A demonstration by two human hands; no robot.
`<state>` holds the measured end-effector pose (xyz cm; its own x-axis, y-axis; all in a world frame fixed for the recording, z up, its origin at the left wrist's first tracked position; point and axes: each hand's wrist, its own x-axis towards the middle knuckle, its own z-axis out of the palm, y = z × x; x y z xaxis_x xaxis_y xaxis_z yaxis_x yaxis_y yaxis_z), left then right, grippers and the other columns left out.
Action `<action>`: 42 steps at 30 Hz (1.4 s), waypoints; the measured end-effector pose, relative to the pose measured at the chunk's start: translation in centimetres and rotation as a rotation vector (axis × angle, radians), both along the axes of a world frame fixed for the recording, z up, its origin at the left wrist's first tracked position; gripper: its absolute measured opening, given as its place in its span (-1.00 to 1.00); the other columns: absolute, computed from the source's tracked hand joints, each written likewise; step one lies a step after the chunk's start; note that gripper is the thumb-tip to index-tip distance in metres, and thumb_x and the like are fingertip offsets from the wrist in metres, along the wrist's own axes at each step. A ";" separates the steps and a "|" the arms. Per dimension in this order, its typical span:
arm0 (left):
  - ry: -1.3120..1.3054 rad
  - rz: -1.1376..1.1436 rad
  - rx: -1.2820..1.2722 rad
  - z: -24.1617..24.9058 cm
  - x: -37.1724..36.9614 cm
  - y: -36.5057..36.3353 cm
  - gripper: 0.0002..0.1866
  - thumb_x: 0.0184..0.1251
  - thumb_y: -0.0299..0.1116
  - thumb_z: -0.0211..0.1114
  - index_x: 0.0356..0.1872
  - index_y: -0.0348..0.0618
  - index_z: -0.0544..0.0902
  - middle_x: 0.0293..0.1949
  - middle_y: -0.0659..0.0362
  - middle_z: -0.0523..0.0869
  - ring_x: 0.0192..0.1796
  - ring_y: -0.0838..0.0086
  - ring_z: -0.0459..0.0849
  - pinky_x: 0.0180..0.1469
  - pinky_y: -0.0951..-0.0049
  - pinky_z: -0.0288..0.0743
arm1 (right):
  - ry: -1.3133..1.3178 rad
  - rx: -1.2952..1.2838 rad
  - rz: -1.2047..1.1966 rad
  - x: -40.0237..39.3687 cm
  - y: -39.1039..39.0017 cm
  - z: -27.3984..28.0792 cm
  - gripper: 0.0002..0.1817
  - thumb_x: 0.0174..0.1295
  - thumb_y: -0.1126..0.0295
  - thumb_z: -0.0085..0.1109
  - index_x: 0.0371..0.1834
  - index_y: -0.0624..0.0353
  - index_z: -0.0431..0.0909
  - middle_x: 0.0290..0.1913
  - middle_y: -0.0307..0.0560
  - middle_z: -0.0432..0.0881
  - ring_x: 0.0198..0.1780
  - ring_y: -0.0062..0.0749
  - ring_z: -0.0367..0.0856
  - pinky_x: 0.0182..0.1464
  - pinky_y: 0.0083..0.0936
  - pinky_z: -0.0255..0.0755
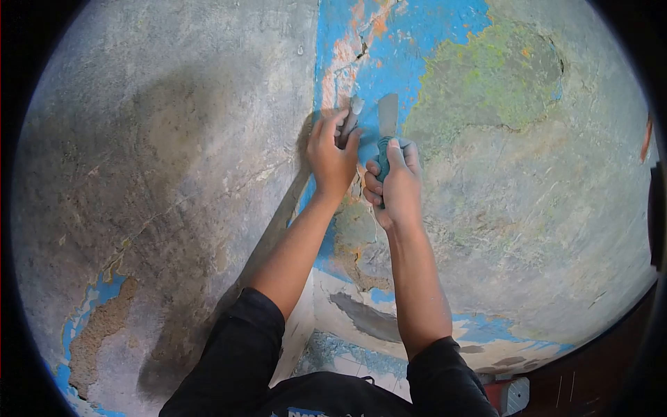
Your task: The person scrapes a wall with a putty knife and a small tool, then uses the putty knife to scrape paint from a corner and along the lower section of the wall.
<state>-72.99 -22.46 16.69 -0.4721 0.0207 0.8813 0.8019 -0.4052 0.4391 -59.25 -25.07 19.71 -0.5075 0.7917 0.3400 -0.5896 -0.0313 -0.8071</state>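
Observation:
My right hand (396, 174) is wrapped round the teal handle of a putty knife (388, 115). Its flat metal blade points up in front of the blue painted strip of wall (410, 66). To the left, near the wall corner, my left hand (333, 154) has its fingers curled around a narrow grey piece with a pale tip (356, 106). Its kind is not clear, and the fingers cover part of it. Above both hands, the blue paint is chipped, with orange-pink patches (344, 59) and a dark crack (362, 48).
A bare grey wall (174, 139) meets the painted wall at a corner on the left. Greenish-grey plaster (486, 76) spreads to the right. Lower left, blue paint borders a rough brown patch (101, 333). Pale tiled floor (347, 365) shows below, with a red-and-white object (514, 396) lower right.

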 end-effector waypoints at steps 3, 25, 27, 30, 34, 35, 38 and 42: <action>0.023 0.011 -0.009 -0.4 -0.4 0.2 -0.60 0.15 -0.52 0.55 0.05 -0.16 0.73 -0.18 0.08 0.71 -0.22 0.31 0.77 -0.19 0.34 0.64 | 0.016 0.002 0.015 -0.2 0.2 -0.1 -0.88 0.68 0.21 -0.18 0.01 -0.05 0.29 -0.44 -0.20 0.43 -0.65 -0.69 0.20 -0.67 -0.68 0.05; 0.049 -0.037 -0.010 0.2 0.1 -0.4 -0.64 0.20 -0.57 0.49 0.04 -0.18 0.68 -0.20 0.08 0.63 -0.25 0.26 0.68 -0.24 0.29 0.56 | 0.270 -0.133 0.015 3.3 -0.2 1.8 -0.86 0.68 0.17 -0.19 0.02 -0.06 0.26 -0.37 -0.13 0.45 -0.62 -0.62 0.23 -0.64 -0.61 0.09; 0.031 -0.048 -0.026 0.2 0.1 -0.3 -0.63 0.20 -0.58 0.50 0.06 -0.20 0.69 -0.19 0.09 0.65 -0.21 0.30 0.71 -0.19 0.32 0.58 | 0.274 -0.101 0.027 3.5 0.2 2.3 -0.87 0.68 0.18 -0.19 0.02 -0.06 0.26 -0.38 -0.14 0.45 -0.62 -0.62 0.22 -0.64 -0.61 0.09; 0.033 -0.059 -0.006 0.2 -0.2 0.1 -0.62 0.20 -0.59 0.49 0.06 -0.18 0.68 -0.19 0.10 0.63 -0.23 0.31 0.70 -0.21 0.31 0.57 | 0.291 -0.074 0.038 3.3 1.1 3.3 -0.87 0.68 0.19 -0.18 0.02 -0.06 0.26 -0.39 -0.15 0.45 -0.62 -0.62 0.22 -0.63 -0.61 0.08; 0.043 -0.083 -0.007 -0.1 -0.6 0.3 -0.60 0.19 -0.61 0.49 0.07 -0.19 0.67 -0.18 0.10 0.64 -0.20 0.31 0.73 -0.19 0.31 0.60 | 0.286 -0.105 -0.012 2.7 -0.1 4.1 -0.89 0.68 0.20 -0.18 0.02 -0.07 0.25 -0.39 -0.16 0.41 -0.61 -0.62 0.20 -0.65 -0.63 0.06; 0.047 -0.077 -0.009 -0.1 -0.5 0.2 -0.60 0.19 -0.61 0.49 0.07 -0.18 0.67 -0.18 0.10 0.64 -0.19 0.30 0.74 -0.18 0.31 0.60 | 0.284 -0.111 -0.030 2.6 -0.4 4.1 -0.89 0.68 0.20 -0.19 0.02 -0.08 0.25 -0.39 -0.16 0.39 -0.61 -0.62 0.20 -0.65 -0.64 0.06; 0.059 -0.067 0.001 0.2 -0.4 0.3 -0.60 0.19 -0.62 0.49 0.07 -0.19 0.67 -0.16 0.08 0.65 -0.14 0.28 0.76 -0.16 0.31 0.63 | 0.265 -0.117 -0.059 2.4 -0.5 4.7 -0.89 0.67 0.20 -0.19 0.02 -0.06 0.25 -0.39 -0.16 0.39 -0.61 -0.62 0.20 -0.64 -0.61 0.07; 0.061 -0.070 -0.022 0.2 -0.4 -0.1 -0.61 0.19 -0.63 0.48 0.07 -0.22 0.67 -0.14 0.06 0.66 -0.11 0.27 0.78 -0.13 0.31 0.64 | 0.272 -0.116 -0.069 2.5 -0.9 5.5 -0.87 0.67 0.20 -0.20 0.01 -0.04 0.24 -0.39 -0.16 0.39 -0.60 -0.62 0.20 -0.64 -0.60 0.07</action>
